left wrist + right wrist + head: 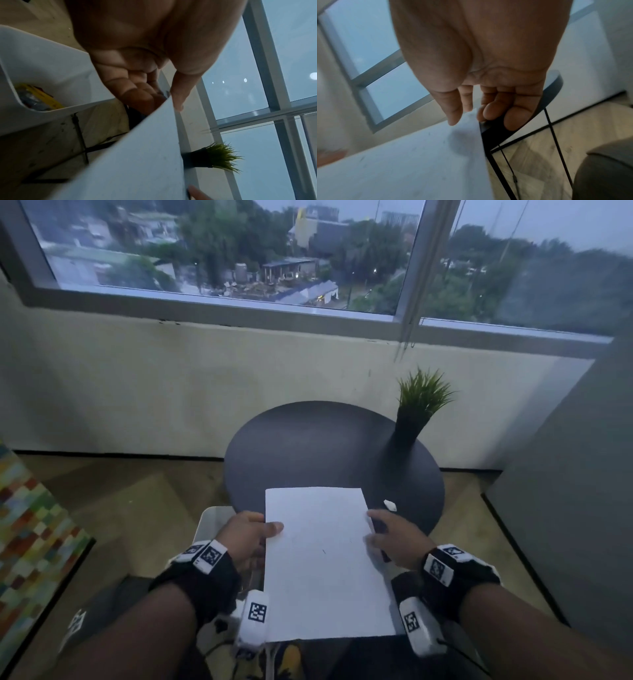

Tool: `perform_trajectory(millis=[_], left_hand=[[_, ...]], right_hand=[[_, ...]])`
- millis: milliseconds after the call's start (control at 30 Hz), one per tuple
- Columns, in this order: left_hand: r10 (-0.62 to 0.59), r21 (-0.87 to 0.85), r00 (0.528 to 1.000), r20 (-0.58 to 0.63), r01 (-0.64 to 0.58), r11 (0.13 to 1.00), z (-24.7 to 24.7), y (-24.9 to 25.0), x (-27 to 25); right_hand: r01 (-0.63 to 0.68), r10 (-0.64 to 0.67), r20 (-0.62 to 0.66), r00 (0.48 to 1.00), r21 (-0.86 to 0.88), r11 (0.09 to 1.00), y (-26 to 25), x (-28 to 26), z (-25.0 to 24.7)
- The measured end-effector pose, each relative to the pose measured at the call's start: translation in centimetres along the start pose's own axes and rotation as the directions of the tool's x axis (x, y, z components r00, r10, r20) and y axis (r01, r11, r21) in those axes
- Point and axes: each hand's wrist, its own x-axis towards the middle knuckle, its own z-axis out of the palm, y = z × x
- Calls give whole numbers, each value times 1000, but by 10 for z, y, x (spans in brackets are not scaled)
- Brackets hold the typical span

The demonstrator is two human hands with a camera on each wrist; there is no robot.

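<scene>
– Down beside the table, on the left, what sits in that white bin (42,75)?

– A yellow packet (46,98) lies against its wall, with something clear and crinkled next to it, too blurred to name.

– Any other container?

– A black pot (407,433) stands upright on the far right part of the round dark table (308,446), and a tuft of green grassy plant (424,392) rises out of it. A small white scrap (389,505) lies on the tabletop, near the right hand.

– And the hands?

– Both hold one white sheet of paper (322,563). It is raised off the table, its far end over the table's near edge and its near end toward the person. The left hand (246,539) pinches the sheet's left edge, thumb on top and fingers (137,94) curled beneath. The right hand (397,537), palm down, takes the right edge the same way: thumb over the paper, the other fingers (496,108) curled under it.
</scene>
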Motion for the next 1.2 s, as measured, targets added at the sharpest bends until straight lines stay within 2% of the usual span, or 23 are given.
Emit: perform_trajectory(millis=[67, 133, 200, 267, 333, 400, 467, 533, 633, 733, 800, 900, 1033, 1133, 1200], left_hand=[[40, 58, 999, -1, -40, 997, -2, 13, 0], [154, 213, 988, -10, -149, 966, -5, 30, 4], [305, 422, 952, 22, -286, 860, -6, 51, 5], [416, 508, 908, 52, -383, 772, -3, 76, -4], [520, 544, 853, 52, -461, 701, -3, 102, -19], [604, 501, 797, 19, -530, 684, -5, 125, -32], [653, 463, 757, -17, -573, 676, -9, 144, -42], [680, 437, 732, -35, -601, 669, -14, 156, -51], [695, 401, 714, -81, -615, 678, -21, 166, -52], [687, 328, 723, -78, -632, 702, -23, 173, -47], [707, 311, 704, -66, -659, 685, -21, 178, -43], [740, 333, 666, -94, -679, 654, -10, 187, -66], [752, 394, 651, -102, -667, 632, -5, 190, -72], [725, 416, 678, -119, -629, 657, -7, 188, -64], [675, 444, 730, -108, -572, 690, -7, 179, -52]], right_hand=[[-69, 65, 32, 997, 143, 987, -4, 1, -6], [-127, 118, 61, 991, 188, 974, -10, 1, -13], [-128, 120, 54, 991, 170, 977, -18, 1, -21], [-92, 90, 20, 996, 103, 990, -26, -1, -34], [-55, 51, 30, 998, 164, 985, -37, -5, -50], [4, -6, 4, 1000, 387, 922, -49, -11, -68], [123, -48, -174, 984, 450, 884, -63, -15, -86], [259, -116, -351, 929, 393, 882, -80, -26, -102], [389, -204, -494, 845, 306, 869, -105, -42, -115], [459, -253, -536, 805, 294, 838, -125, -55, -121], [494, -286, -554, 782, 271, 826, -134, -59, -123], [531, -322, -576, 752, 240, 813, -143, -66, -124], [551, -334, -614, 715, 202, 810, -146, -70, -121], [533, -309, -635, 708, 194, 824, -140, -65, -113], [463, -293, -609, 737, 140, 875, -129, -60, -101]])
